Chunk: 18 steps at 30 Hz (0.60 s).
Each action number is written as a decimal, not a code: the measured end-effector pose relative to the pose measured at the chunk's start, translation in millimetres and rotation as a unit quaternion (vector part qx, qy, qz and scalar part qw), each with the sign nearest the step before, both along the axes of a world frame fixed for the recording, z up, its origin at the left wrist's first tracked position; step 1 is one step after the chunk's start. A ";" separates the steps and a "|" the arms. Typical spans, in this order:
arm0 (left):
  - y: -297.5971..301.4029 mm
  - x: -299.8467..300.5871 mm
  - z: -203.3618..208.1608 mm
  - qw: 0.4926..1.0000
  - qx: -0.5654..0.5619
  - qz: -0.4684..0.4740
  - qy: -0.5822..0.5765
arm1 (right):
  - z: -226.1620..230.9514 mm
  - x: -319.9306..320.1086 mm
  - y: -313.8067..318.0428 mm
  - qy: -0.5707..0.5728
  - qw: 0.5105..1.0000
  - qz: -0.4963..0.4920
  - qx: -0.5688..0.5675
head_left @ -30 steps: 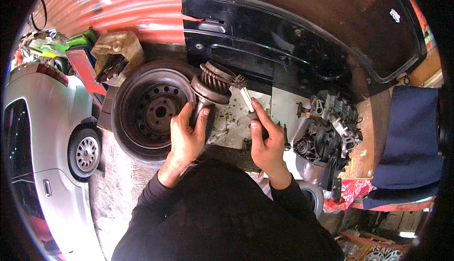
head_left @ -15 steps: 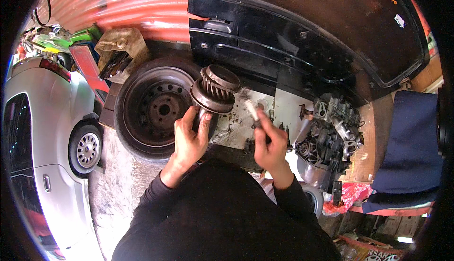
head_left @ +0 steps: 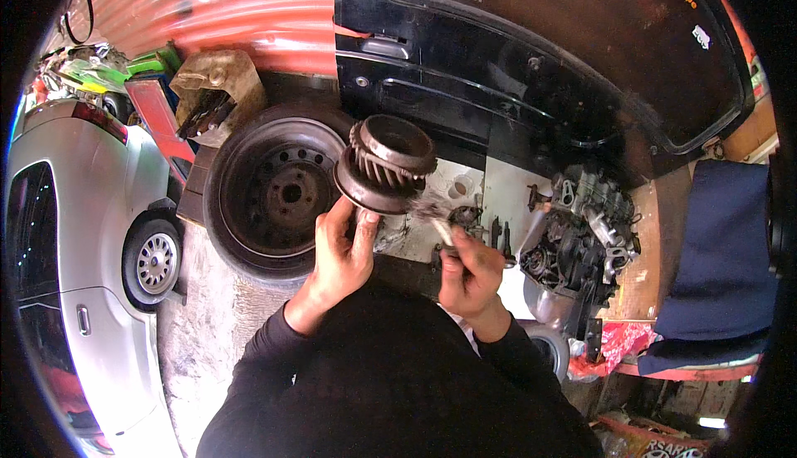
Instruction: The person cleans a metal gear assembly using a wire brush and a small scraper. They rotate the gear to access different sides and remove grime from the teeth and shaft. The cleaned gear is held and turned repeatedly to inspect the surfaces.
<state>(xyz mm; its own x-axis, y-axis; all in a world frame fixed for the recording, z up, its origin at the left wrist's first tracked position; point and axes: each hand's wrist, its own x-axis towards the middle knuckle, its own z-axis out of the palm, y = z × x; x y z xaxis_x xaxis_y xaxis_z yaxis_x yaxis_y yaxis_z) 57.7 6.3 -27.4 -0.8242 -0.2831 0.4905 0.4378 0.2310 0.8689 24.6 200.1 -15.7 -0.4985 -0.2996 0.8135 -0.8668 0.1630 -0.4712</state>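
Note:
My left hand (head_left: 342,252) is closed from below around a dark metal helical gear assembly (head_left: 390,171), its thumb and fingers under the wide lower flange. The gear is tilted, with its ring-shaped open end up. Between thumb and fingers, my right hand (head_left: 471,277) grips a small brush (head_left: 443,230) with a pale handle. Its dark bristles, blurred, reach toward the right edge of the gear's flange; whether they touch it I cannot tell.
Behind the gear on the left lies a tyre on a steel wheel (head_left: 278,263). A partly dismantled engine (head_left: 573,246) stands to the right, near small metal parts (head_left: 502,238). A black vehicle door panel (head_left: 448,76) rises at the back. Far left is a silver car (head_left: 108,292).
The gear has come slightly right and tipped, showing more of its ring end. My right hand has moved down, and the brush with it, now beside the lower flange.

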 end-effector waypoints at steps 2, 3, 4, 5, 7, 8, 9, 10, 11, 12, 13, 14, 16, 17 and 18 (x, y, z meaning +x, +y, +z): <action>3.3 -0.4 2.0 0.999 0.035 -0.018 -0.024 | 7.2 -3.5 -4.0 -0.020 0.999 -0.008 0.031; 5.4 1.3 6.8 0.998 0.040 -0.018 -0.051 | 7.2 -5.4 0.0 -0.025 0.999 -0.017 0.038; 5.0 3.3 6.8 0.997 0.034 -0.024 -0.072 | 12.6 -3.4 2.0 -0.034 0.998 -0.023 0.055; 2.6 4.3 6.1 0.995 0.027 -0.030 -0.094 | 18.9 -3.1 2.9 -0.041 0.996 -0.028 0.072; 2.0 6.7 6.8 0.994 0.034 -0.035 -0.100 | 40.0 -3.2 1.7 -0.052 0.989 -0.035 0.132; 3.3 5.8 8.5 0.994 0.037 -0.029 -0.094 | 48.8 -3.2 2.6 -0.058 0.982 -0.041 0.175; 2.6 6.8 11.5 0.993 0.044 -0.031 -0.107 | 51.0 -3.3 5.9 -0.071 0.977 -0.053 0.195; 0.3 5.4 14.9 0.992 0.048 -0.031 -0.116 | 45.0 -5.5 10.1 -0.071 0.982 -0.052 0.167; 1.1 3.5 15.3 0.993 0.052 -0.025 -0.101 | 35.0 -8.1 14.2 -0.070 0.987 -0.050 0.139; -1.3 0.8 11.6 0.996 0.017 -0.020 -0.086 | 33.7 -7.6 17.2 -0.072 0.986 -0.051 0.142; -4.3 -0.1 4.9 0.997 -0.018 -0.015 -0.076 | 34.8 -6.9 17.1 -0.076 0.985 -0.050 0.145; -4.8 0.3 0.8 0.997 -0.015 -0.015 -0.077 | 39.0 -9.0 14.1 -0.076 0.985 -0.043 0.150; -5.5 -3.7 1.2 0.997 -0.002 -0.011 -0.076 | 56.0 -15.2 3.7 -0.083 0.976 -0.035 0.197; -5.8 -5.3 1.0 0.997 0.003 -0.012 -0.078 | 54.0 -18.4 3.7 -0.073 0.980 -0.026 0.182; -6.3 -5.5 -0.7 0.996 0.028 -0.018 -0.084 | 47.0 -17.5 8.2 -0.083 0.981 -0.034 0.170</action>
